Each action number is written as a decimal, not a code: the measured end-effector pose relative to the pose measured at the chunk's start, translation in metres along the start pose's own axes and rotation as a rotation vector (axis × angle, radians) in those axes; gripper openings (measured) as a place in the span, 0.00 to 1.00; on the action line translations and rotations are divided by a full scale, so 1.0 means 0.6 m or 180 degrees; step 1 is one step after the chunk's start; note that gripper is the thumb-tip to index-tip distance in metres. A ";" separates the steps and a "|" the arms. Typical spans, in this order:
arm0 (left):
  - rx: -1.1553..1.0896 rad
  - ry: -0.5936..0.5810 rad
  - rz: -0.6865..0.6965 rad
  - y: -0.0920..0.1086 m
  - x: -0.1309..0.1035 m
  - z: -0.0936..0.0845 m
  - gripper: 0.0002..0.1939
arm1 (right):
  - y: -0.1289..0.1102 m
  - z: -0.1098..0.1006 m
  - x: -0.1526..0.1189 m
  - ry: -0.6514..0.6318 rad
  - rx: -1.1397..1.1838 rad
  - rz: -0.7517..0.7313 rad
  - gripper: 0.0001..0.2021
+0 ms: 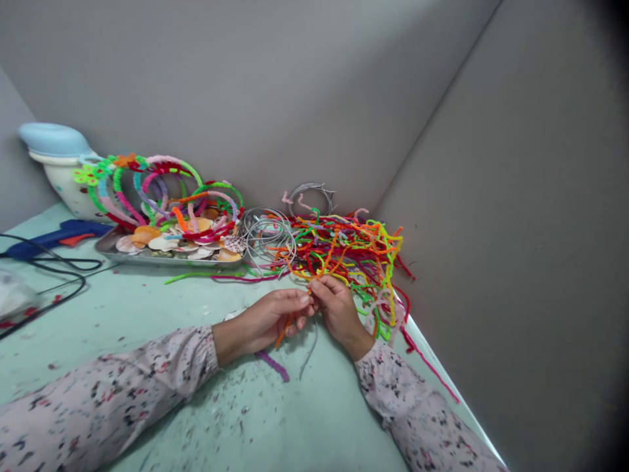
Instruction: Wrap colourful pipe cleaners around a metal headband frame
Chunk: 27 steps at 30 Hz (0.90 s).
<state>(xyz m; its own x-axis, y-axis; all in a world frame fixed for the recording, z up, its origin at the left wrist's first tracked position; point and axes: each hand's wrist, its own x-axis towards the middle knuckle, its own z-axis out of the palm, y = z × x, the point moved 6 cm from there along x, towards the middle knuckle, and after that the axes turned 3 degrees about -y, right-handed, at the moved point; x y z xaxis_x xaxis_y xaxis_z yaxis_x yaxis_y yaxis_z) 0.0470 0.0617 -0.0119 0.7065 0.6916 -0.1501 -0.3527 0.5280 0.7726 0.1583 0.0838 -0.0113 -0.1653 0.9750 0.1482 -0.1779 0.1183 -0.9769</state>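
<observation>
My left hand (268,318) and my right hand (340,313) meet over the table, fingertips almost touching. Both are closed in a pinch on an orange pipe cleaner (285,330), whose lower end sticks out below my left fingers. A thin grey strand (310,354) hangs beneath the hands; whether either hand grips it is hidden. On the table under my left wrist lies a short purple pipe cleaner (273,366). Just beyond my fingers spreads a tangled heap of coloured pipe cleaners (344,246).
Coiled grey wire (269,239) lies between the heap and a metal tray (171,261) of shells (164,243) and fuzzy headbands (142,190). A blue glue gun (59,237), black cable (73,288) and white container with blue lid (63,164) stand left. Grey walls enclose the back and right.
</observation>
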 end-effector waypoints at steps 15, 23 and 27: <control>0.0035 0.0180 0.0164 0.007 0.002 -0.008 0.07 | 0.004 0.002 0.000 0.0004 -0.0022 0.0023 0.10; -0.0173 0.0075 0.0055 0.004 0.004 -0.007 0.05 | 0.005 0.003 0.001 -0.0048 0.0242 0.0122 0.09; -0.0309 0.0024 0.0035 0.007 0.005 -0.004 0.04 | 0.008 0.003 0.002 -0.0031 0.0400 0.0219 0.09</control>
<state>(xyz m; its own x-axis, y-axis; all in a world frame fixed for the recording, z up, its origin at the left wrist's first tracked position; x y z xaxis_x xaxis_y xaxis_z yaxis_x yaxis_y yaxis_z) 0.0462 0.0671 -0.0108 0.6977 0.7012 -0.1468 -0.4186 0.5652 0.7108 0.1554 0.0853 -0.0153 -0.1905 0.9781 0.0834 -0.2856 0.0261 -0.9580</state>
